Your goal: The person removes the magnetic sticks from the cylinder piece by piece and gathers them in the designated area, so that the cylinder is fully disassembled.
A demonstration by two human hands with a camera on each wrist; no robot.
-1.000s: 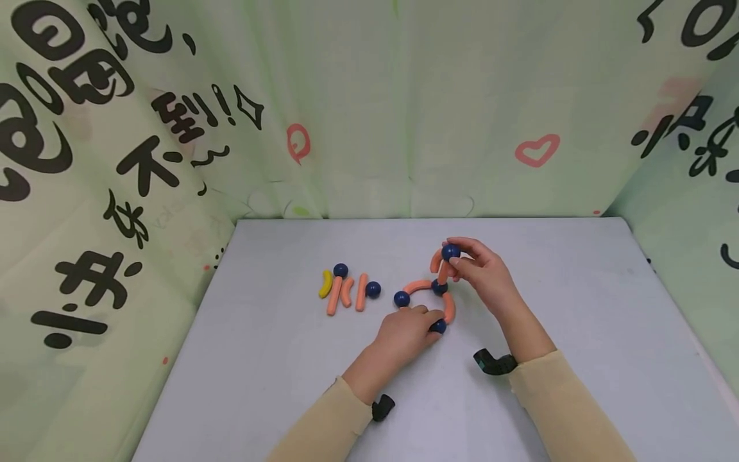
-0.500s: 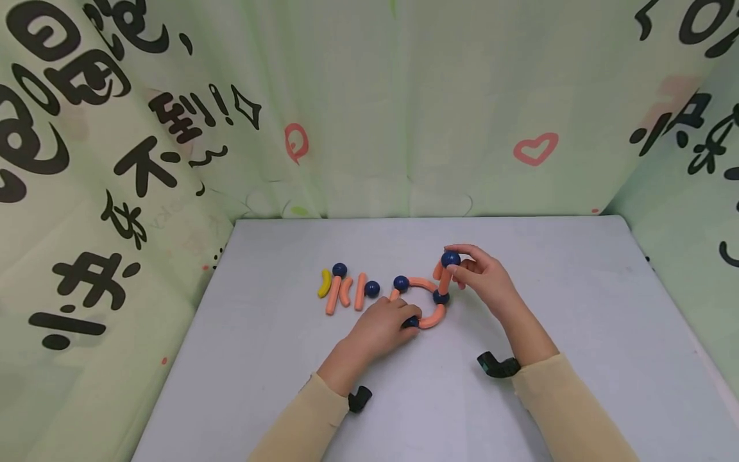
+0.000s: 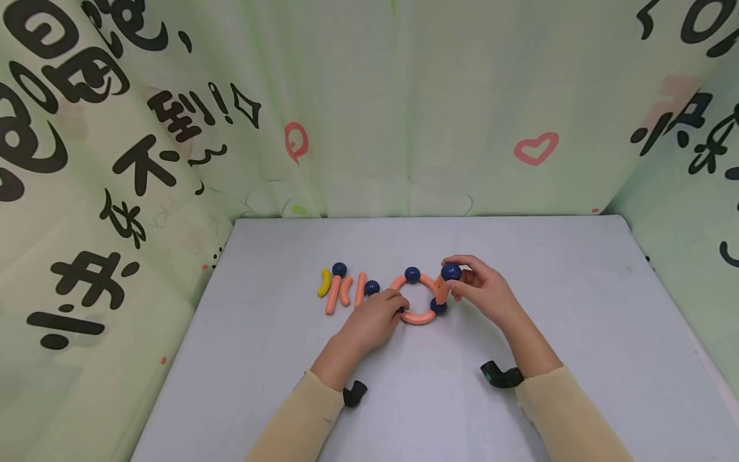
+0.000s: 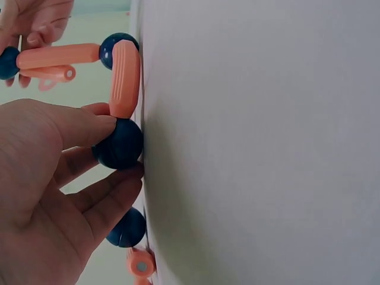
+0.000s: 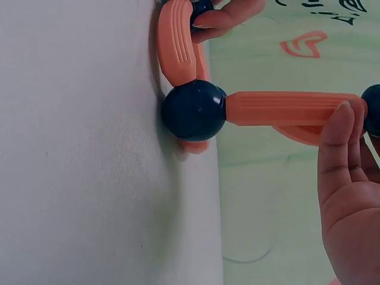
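A ring of curved orange rods and blue balls from a rod-and-ball building set lies on the table. My left hand pinches one of its balls between thumb and fingers at the near left. From the ball at the ring's right an orange rod stands up. My right hand holds the blue ball at that rod's upper end, its thumb touching the rod. A second, curved rod hangs from the held ball, its lower end free in the left wrist view.
Left of the ring lie loose pieces: a yellow curved rod, several orange rods and two blue balls. The white table ends against a printed curtain at the back and sides.
The ring has turned clockwise as my left hand moved left with its ball. My right hand has come slightly nearer and lower, still holding the upper ball.
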